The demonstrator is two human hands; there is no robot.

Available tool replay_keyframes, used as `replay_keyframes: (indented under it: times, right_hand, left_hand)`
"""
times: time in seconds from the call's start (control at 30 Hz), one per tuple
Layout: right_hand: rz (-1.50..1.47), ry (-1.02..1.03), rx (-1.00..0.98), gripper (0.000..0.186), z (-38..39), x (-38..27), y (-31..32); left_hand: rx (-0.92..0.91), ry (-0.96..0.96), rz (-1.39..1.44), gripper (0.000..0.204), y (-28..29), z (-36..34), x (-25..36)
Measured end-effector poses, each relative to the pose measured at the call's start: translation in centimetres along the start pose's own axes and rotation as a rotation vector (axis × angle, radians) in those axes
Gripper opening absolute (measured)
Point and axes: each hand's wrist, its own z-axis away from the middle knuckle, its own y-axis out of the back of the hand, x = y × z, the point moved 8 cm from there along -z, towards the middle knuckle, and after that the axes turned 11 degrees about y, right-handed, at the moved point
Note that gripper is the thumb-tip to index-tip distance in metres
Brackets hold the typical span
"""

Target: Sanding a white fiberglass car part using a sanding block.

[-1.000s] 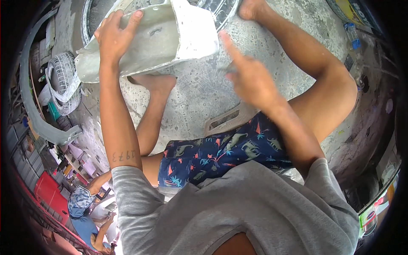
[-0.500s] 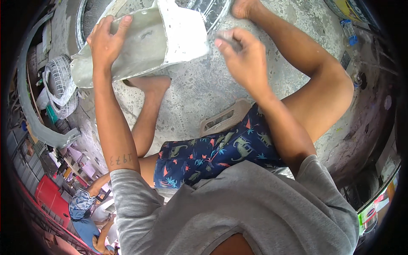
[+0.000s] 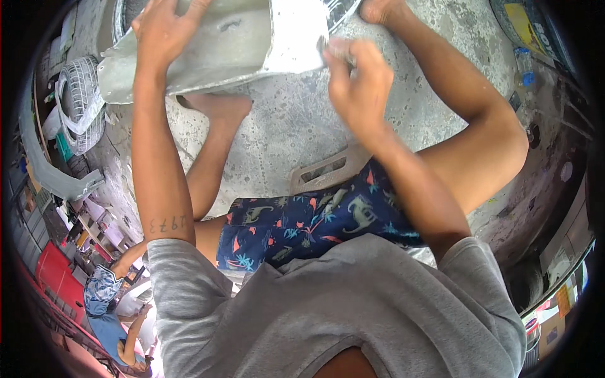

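Note:
A long moulded panel (image 3: 220,60), grey inside with a white-coated right end, lies tilted above the floor at the top. My left hand (image 3: 162,34) grips it toward its far left side, thumb spread over the grey hollow; the fingertips run out of the picture. At the white end, my right hand (image 3: 364,79) is closed in a pinch on a small grey piece (image 3: 322,45), which looks like folded sandpaper. That piece is against or very near the panel's right edge; motion blur hides the exact contact.
Between my bare legs is a low beige plastic stool (image 3: 331,169). Tyres (image 3: 82,104) and a curved grey trim strip (image 3: 50,167) lie at left. A plastic bottle (image 3: 524,68) and a round drum-like container (image 3: 520,25) stand at far right. Another person (image 3: 110,315) sits lower left.
The panel and my left hand sit higher in the picture, partly past its top edge. My right hand has moved slightly up, closer to the white edge, still holding the grey piece.

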Motion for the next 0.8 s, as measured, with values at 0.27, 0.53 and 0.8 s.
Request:
replay_keyframes:
  times: [0.27, 0.53, 0.8]
  right_hand:
    - [-0.063, 0.002, -0.031, 0.014, 1.0, -1.8, 0.1]
    - [0.030, -0.009, -0.004, 0.012, -1.2, -0.8, -1.0]
    - [0.124, 0.148, 0.009, 0.020, -5.1, 1.4, -2.8]
  left_hand:
    - [-0.116, 0.100, 0.122, 0.050, 2.3, 0.9, 4.0]
    - [-0.129, 0.115, 0.109, 0.053, 2.0, 1.0, 3.3]
    - [-0.131, 0.125, 0.081, 0.054, 3.0, 1.3, 5.4]
